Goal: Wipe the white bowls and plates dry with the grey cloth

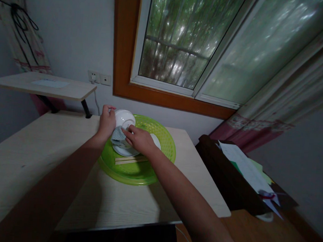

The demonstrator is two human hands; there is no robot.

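Observation:
A white bowl [123, 117] is tipped on its side above a green plastic tray [136, 178], its outer base showing. My left hand [107, 121] grips the bowl's left rim. With closed fingers my right hand [138, 137] presses a grey-blue cloth [118, 135] against the bowl. Under the cloth lies a white plate [125, 152] on the tray. Pale wooden chopsticks [129, 160] rest in front of the plate. Another white dish [156, 140] shows partly behind my right wrist.
The tray stands on a light wooden desk [186, 166] against the wall below a window. A raised shelf [78, 93] is at the left, near wall sockets [99, 77]. Right of the desk, papers [243, 164] lie on a dark piece of furniture [226, 176].

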